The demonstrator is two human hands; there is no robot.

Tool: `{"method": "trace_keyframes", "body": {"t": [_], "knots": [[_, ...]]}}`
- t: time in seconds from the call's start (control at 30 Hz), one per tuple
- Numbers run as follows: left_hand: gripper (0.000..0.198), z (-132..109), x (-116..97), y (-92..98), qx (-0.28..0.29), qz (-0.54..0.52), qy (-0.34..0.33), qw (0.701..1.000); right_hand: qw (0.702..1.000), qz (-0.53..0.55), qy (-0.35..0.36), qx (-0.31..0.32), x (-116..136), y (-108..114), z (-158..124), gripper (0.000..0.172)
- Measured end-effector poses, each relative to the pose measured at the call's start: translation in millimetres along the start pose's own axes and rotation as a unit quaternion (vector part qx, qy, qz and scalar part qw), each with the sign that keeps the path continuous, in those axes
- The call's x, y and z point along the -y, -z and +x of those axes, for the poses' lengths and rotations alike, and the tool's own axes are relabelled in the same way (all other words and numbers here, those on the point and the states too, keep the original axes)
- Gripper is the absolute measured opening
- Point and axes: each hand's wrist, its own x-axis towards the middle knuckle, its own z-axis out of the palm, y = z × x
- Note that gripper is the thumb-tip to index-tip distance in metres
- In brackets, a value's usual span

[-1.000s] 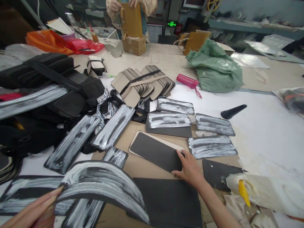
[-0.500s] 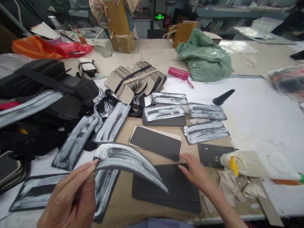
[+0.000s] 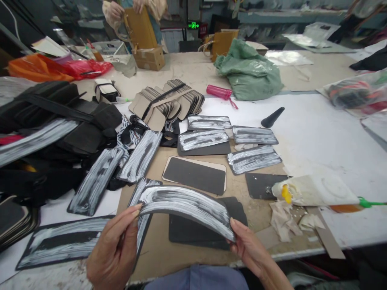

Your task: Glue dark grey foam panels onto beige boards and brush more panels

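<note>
Between my two hands a black rectangular panel smeared with white glue point(image 3: 184, 205) is held up, bowed along its length, white side facing up. My left hand point(image 3: 116, 241) pinches its left end between thumb and fingers. At the right end my right hand point(image 3: 249, 247) grips the edge the same way. Below it lie plain black panels point(image 3: 193, 233), partly covered by the held one. Just beyond, a black panel on a beige board point(image 3: 195, 175) rests on the brown cardboard. Another glue-streaked panel point(image 3: 143, 189) lies partly hidden behind my left hand.
More white-smeared panels point(image 3: 254, 159) lie around the cardboard. A stack of beige boards point(image 3: 169, 100) stands behind. A glue container point(image 3: 314, 191) with a yellow tip lies at right. Black bags point(image 3: 45, 104) heap at left; a green sack point(image 3: 248, 72) sits farther back. A co-worker point(image 3: 136, 20) handles a tan bag.
My right hand has left the black panel on the beige board and taken the free right end of the glued panel. The panel, held only by my left hand before, has moved right.
</note>
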Motion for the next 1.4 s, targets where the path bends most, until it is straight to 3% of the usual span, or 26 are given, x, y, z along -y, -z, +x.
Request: {"method": "trace_keyframes", "body": {"t": [0.07, 0.17, 0.27, 0.37, 0.5, 0.57, 0.63, 0.7, 0.77, 0.83, 0.9, 1.03, 1.13, 1.23, 1.33, 1.4], "knots": [[0.040, -11.9, 4.7, -3.2, 0.014, 0.015, -0.027, 0.999, 0.997, -0.057, 0.044, -0.037, -0.4, 19.6, -4.8, 0.032], [0.038, -46.0, 21.5, -19.5, 0.108, 0.008, -0.100, 0.989, 0.963, -0.210, 0.123, -0.116, -4.8, 53.2, -3.8, 0.041], [0.041, -85.6, 38.8, -43.3, 0.166, -0.009, -0.146, 0.975, 0.887, -0.374, 0.193, -0.191, -14.0, 84.1, 6.6, 0.049], [0.043, -111.8, 44.8, -56.9, 0.203, -0.005, -0.149, 0.968, 0.803, -0.496, 0.233, -0.234, -22.8, 107.4, 13.8, 0.047], [0.033, -118.9, 37.7, -49.1, 0.276, -0.014, -0.114, 0.954, 0.688, -0.651, 0.172, -0.272, -15.8, 117.0, 13.2, 0.039], [0.031, -111.1, 34.8, -46.3, 0.281, -0.030, -0.090, 0.955, 0.660, -0.676, 0.172, -0.278, -1.4, 106.8, 18.9, 0.040], [0.032, -93.4, 36.8, -54.1, 0.254, -0.032, -0.058, 0.965, 0.664, -0.669, 0.217, -0.253, 17.9, 86.9, 34.7, 0.037], [0.032, -64.5, 44.3, -74.4, 0.217, -0.002, -0.008, 0.976, 0.661, -0.664, 0.282, -0.209, 38.8, 62.2, 59.6, 0.032], [0.034, -26.8, 55.5, -102.9, 0.196, 0.051, 0.068, 0.977, 0.624, -0.681, 0.338, -0.181, 58.7, 38.8, 88.2, 0.028], [0.040, 13.1, 67.4, -131.4, 0.225, 0.085, 0.126, 0.962, 0.569, -0.712, 0.371, -0.181, 75.6, 20.7, 113.7, 0.029], [0.047, 47.2, 76.9, -153.4, 0.273, 0.123, 0.187, 0.936, 0.528, -0.747, 0.353, -0.193, 88.3, 9.4, 131.9, 0.031], [0.036, 82.3, 85.8, -173.5, 0.339, 0.172, 0.262, 0.887, 0.499, -0.801, 0.269, -0.193, 101.5, 1.7, 146.2, 0.024], [0.028, 88.1, 86.6, -176.3, 0.355, 0.178, 0.271, 0.877, 0.488, -0.813, 0.255, -0.190, 106.9, 1.2, 148.4, 0.023], [0.030, 91.8, 85.8, -176.8, 0.369, 0.184, 0.277, 0.868, 0.496, -0.813, 0.251, -0.174, 112.4, 1.5, 151.2, 0.023], [0.030, 97.2, 85.7, -178.7, 0.383, 0.180, 0.293, 0.858, 0.523, -0.801, 0.246, -0.153, 114.3, 2.7, 154.4, 0.021], [0.031, 100.2, 87.1, -180.7, 0.389, 0.164, 0.311, 0.851, 0.560, -0.779, 0.240, -0.149, 111.1, 4.6, 156.4, 0.018]]}}
